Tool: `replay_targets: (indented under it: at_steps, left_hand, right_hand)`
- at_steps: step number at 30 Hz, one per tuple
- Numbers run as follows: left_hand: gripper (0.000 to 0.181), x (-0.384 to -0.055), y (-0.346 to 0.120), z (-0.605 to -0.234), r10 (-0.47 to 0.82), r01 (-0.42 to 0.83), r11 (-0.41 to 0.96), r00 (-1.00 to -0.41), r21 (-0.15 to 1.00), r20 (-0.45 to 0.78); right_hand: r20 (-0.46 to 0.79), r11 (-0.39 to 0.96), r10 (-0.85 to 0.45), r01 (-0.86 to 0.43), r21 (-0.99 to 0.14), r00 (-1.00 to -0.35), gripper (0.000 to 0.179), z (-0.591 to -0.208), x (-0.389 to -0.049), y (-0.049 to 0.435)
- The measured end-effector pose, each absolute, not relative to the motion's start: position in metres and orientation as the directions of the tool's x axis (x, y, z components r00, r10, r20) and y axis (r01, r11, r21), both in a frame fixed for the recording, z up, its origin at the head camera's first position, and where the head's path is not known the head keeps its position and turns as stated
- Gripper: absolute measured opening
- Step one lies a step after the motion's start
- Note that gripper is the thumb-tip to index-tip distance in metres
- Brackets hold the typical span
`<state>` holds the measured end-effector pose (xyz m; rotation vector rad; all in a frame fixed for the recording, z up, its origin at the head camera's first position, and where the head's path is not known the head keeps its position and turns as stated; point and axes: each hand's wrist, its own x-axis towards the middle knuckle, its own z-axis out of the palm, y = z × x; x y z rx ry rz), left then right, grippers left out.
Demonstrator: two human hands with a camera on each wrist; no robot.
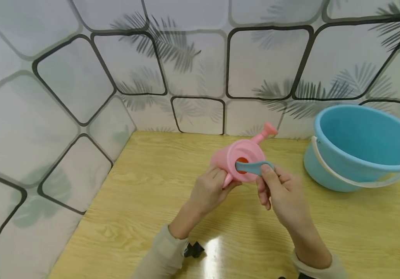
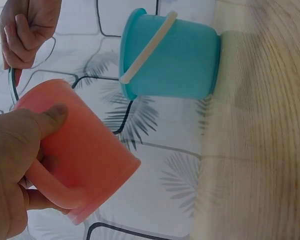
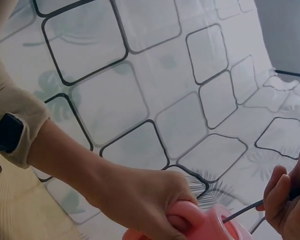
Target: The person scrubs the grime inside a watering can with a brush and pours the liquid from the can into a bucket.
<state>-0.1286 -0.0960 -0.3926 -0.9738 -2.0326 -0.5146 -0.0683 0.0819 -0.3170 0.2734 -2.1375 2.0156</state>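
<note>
A: Where's the pink watering can (image 1: 219,157)?
B: In the L hand (image 1: 207,190), tilted, mouth toward the wearer; looks held clear of the bench (image 1: 133,174). Blue bucket (image 1: 346,164) is off to the R.
A: Risks?
B: Blue tool (image 1: 252,167) could jam or slip, prob. b/c its inner end's out of sight in the can & the grip's near the outer end. Can might also twist if the R hand (image 1: 285,193) levers hard vs. the L grip. Something orange inside, can't ID it.
A: Pose?
B: Both forearms reach fwd, hands close together. L fingers curled round the can's handle, thumb pressed on its side. R thumb & index pinch the tool's outer end, no gap btwn; other R fingers loosely bent below, apart from it.
</note>
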Motion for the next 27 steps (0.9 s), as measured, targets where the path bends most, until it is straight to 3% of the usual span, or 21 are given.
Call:
replay_targets:
  at_steps: [6,11,18,23,27]
  left_hand:
    - [0.036,-0.129,-0.093,-0.393,0.473,0.790,0.612,-0.330,-0.035,0.817]
    - [0.034,-0.128,-0.094,-0.394,0.456,0.782,0.623,-0.385,0.021,0.802]
    - [0.035,-0.127,-0.094,-0.398,0.436,0.776,0.630,-0.384,0.030,0.814]
    - [0.034,-0.129,-0.092,-0.396,0.410,0.774,0.629,-0.411,0.074,0.814]
    - [0.034,-0.130,-0.090,-0.397,0.410,0.788,0.612,-0.396,0.075,0.821]
  right_hand:
    - [0.239,0.067,-0.060,-0.243,-0.968,-0.969,0.039,-0.320,-0.071,0.082]
    - [0.215,-0.030,-0.024,-0.214,-0.976,-0.976,0.042,-0.318,-0.072,0.088]
    - [0.181,0.027,-0.080,-0.184,-0.983,-0.980,0.043,-0.322,-0.075,0.079]
    - [0.206,-0.072,-0.019,-0.205,-0.976,-0.978,0.041,-0.319,-0.074,0.083]
    - [0.242,0.032,-0.017,-0.242,-0.970,-0.970,0.039,-0.319,-0.072,0.082]
